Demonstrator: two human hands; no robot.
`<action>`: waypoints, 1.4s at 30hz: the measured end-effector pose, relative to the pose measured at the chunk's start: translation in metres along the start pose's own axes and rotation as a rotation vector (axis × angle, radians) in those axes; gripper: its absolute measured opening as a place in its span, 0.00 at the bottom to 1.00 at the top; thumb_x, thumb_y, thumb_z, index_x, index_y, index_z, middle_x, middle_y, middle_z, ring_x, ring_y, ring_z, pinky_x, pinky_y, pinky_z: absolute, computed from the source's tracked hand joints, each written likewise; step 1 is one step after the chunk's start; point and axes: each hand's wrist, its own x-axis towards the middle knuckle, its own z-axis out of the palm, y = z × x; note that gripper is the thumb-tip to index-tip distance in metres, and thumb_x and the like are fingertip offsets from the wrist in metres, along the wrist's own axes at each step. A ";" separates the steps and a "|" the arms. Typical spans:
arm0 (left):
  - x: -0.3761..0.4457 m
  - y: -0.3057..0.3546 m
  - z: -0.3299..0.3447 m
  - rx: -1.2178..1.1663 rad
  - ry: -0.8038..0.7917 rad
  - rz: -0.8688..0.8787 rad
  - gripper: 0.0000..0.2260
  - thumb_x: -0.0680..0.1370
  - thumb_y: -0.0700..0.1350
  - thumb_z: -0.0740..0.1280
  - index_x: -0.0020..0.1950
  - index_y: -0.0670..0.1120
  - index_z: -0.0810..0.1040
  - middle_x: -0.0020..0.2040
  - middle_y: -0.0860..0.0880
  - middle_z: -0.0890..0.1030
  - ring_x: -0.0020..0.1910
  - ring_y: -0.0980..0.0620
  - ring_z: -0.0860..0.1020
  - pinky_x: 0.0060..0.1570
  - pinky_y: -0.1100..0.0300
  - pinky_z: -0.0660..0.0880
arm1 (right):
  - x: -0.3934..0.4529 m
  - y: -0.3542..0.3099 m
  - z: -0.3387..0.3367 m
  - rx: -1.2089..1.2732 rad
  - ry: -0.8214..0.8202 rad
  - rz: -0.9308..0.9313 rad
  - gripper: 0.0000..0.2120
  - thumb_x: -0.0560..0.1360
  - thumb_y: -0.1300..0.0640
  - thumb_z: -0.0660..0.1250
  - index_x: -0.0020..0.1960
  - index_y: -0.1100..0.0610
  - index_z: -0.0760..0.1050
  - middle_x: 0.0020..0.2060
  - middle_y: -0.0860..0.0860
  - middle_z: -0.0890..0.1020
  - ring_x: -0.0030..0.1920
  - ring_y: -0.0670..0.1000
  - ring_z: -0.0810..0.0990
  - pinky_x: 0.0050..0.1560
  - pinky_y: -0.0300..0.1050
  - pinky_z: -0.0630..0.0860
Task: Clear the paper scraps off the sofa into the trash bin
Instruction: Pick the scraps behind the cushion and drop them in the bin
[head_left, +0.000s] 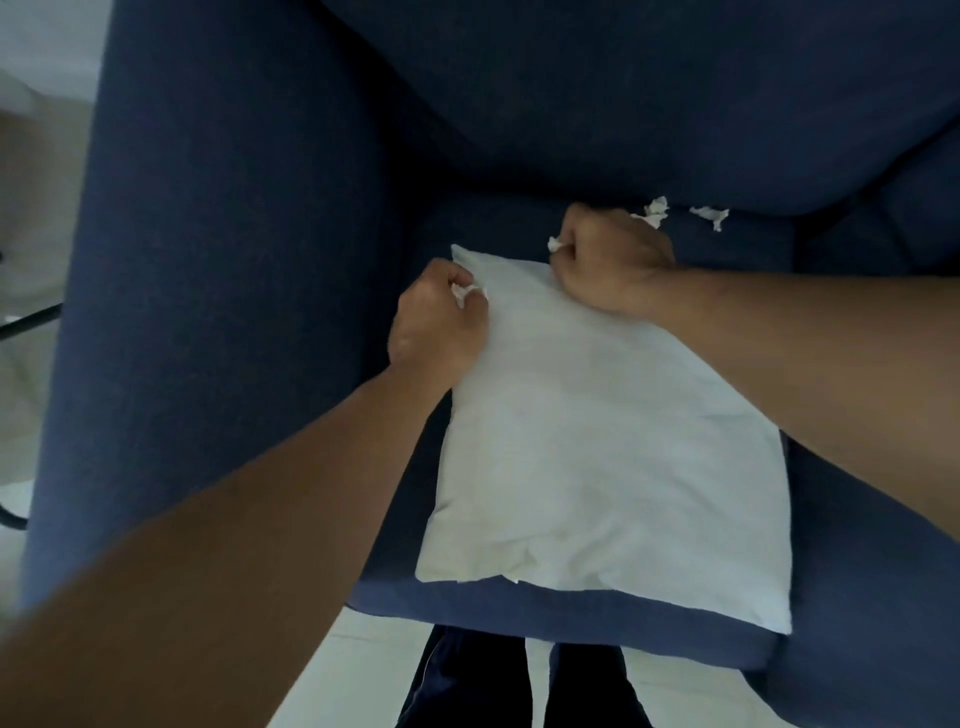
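- Your right hand is a closed grip, fist curled over the far corner of the white pillow; a bit of crumpled paper pokes out at its thumb side, so you are holding at least one scrap there.
- Your left hand is closed too, with a small white wad pinched between its fingertips, resting against the pillow's left edge.
- Two loose paper scraps remain on the blue sofa seat, back where the seat meets the backrest: the near scrap lies just beyond your right knuckles, and the far scrap sits a little farther to the right of it.
- Both lie on the far right of your right hand, so that hand is clearly the nearer one; the left would have to cross over the pillow.
- Neither scrap has a clear long axis; they are ragged crumples, so any pinch direction should do.
- The right grip looks full, so taking more may mean opening it slightly without dropping what it holds.
- The trash bin is not in view; you will have to turn away from the sofa to find it.
- Paper may also be hidden under the pillow; that cannot be told from here.
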 end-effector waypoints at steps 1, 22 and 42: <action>0.002 0.004 -0.001 0.044 -0.002 -0.001 0.08 0.81 0.49 0.66 0.59 0.50 0.77 0.51 0.53 0.79 0.46 0.53 0.79 0.42 0.60 0.77 | -0.006 0.000 -0.005 0.008 -0.005 -0.016 0.14 0.81 0.47 0.59 0.61 0.53 0.75 0.60 0.57 0.83 0.59 0.63 0.81 0.56 0.56 0.78; -0.126 -0.001 0.013 0.223 0.162 -0.204 0.11 0.80 0.51 0.63 0.62 0.52 0.76 0.52 0.52 0.78 0.48 0.45 0.79 0.46 0.51 0.78 | -0.115 0.039 -0.031 -0.089 -0.031 -0.353 0.07 0.79 0.47 0.61 0.51 0.49 0.74 0.50 0.47 0.80 0.50 0.55 0.79 0.47 0.52 0.76; -0.310 -0.194 -0.016 0.030 0.179 -0.514 0.04 0.79 0.51 0.64 0.48 0.55 0.78 0.49 0.51 0.82 0.42 0.48 0.77 0.40 0.57 0.72 | -0.215 -0.118 0.085 -0.241 -0.215 -0.704 0.07 0.83 0.47 0.61 0.50 0.48 0.74 0.40 0.46 0.80 0.42 0.54 0.79 0.40 0.48 0.72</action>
